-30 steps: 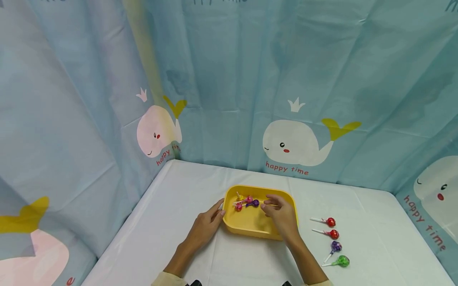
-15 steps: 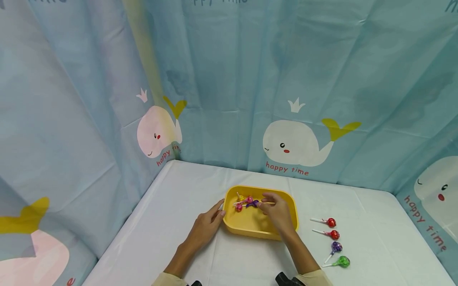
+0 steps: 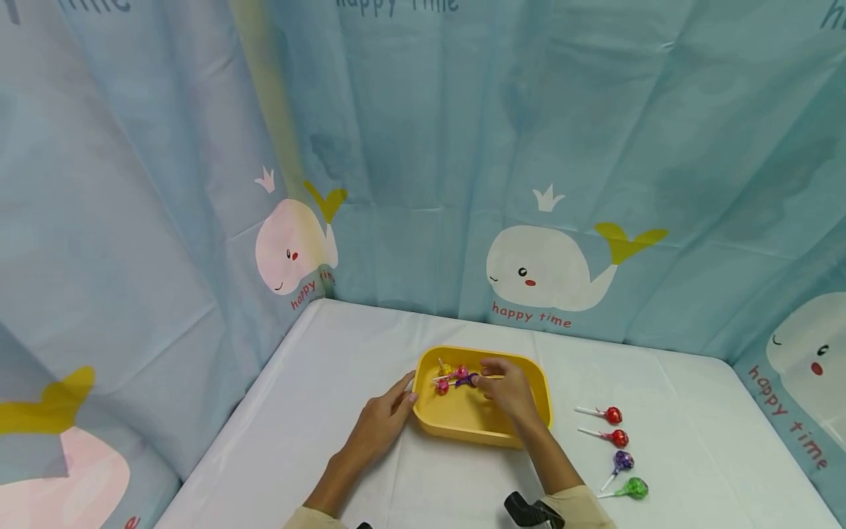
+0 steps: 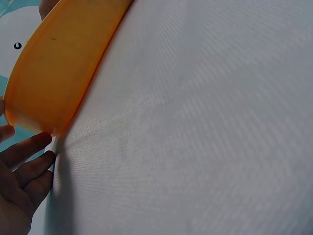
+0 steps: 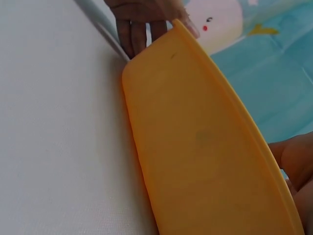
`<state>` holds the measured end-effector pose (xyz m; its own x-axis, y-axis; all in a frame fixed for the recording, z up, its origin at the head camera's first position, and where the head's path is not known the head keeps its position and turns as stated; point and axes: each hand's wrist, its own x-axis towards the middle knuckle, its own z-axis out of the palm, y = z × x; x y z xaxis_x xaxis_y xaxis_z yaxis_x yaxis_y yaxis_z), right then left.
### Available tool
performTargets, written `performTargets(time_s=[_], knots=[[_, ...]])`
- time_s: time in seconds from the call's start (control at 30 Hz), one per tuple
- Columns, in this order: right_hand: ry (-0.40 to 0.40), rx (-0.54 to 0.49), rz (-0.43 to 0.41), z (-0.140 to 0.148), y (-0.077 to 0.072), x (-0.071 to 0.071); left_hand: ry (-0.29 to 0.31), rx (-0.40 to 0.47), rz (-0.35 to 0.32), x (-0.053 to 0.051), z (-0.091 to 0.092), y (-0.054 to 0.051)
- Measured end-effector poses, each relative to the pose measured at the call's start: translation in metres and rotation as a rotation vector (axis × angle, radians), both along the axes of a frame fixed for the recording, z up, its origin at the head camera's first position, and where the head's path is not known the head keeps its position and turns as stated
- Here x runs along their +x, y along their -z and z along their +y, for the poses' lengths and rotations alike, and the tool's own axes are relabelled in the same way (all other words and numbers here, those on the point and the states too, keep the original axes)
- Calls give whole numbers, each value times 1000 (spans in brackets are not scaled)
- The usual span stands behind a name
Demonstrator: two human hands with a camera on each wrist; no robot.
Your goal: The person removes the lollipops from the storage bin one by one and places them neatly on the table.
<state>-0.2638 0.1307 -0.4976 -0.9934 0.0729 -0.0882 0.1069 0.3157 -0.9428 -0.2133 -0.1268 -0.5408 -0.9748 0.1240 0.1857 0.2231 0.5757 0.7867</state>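
Observation:
On the table stands a yellow tray [image 3: 463, 429] holding several wrapped lollipops. My left hand [image 3: 380, 422] grips the tray's left end, its thumb over the rim and the other fingers against the outside. Over the inside of the tray, my right hand [image 3: 512, 391] has its thumb and fingertips at the head of a purple lollipop [image 3: 466, 380], partly covering it, and seems to pinch it. Left of that lie a yellow lollipop [image 3: 446, 369] and pink lollipops [image 3: 461, 372]. The wrist views show only the tray's outer wall [image 5: 186, 117], with its contents hidden.
Right of the tray, two red lollipops [image 3: 614, 416], another purple lollipop [image 3: 623, 461] and a green lollipop [image 3: 637, 488] lie in a column on the white tablecloth [image 3: 687, 411]. A blue whale-print curtain [image 3: 423, 250] hangs behind and at the sides.
The right hand has moved slightly left inside the tray, and its fingertips have closed in on the purple lollipop. My left hand keeps its place on the tray.

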Motion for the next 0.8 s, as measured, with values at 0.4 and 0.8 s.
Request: performTargets(time_s=[0.4,0.8], knots=[[-7,64,-17,-2,4,-9,1,7,-5,2,0,-2],[-36,121,-32,-5,5,-13,2,12,6,2,0,-1]])
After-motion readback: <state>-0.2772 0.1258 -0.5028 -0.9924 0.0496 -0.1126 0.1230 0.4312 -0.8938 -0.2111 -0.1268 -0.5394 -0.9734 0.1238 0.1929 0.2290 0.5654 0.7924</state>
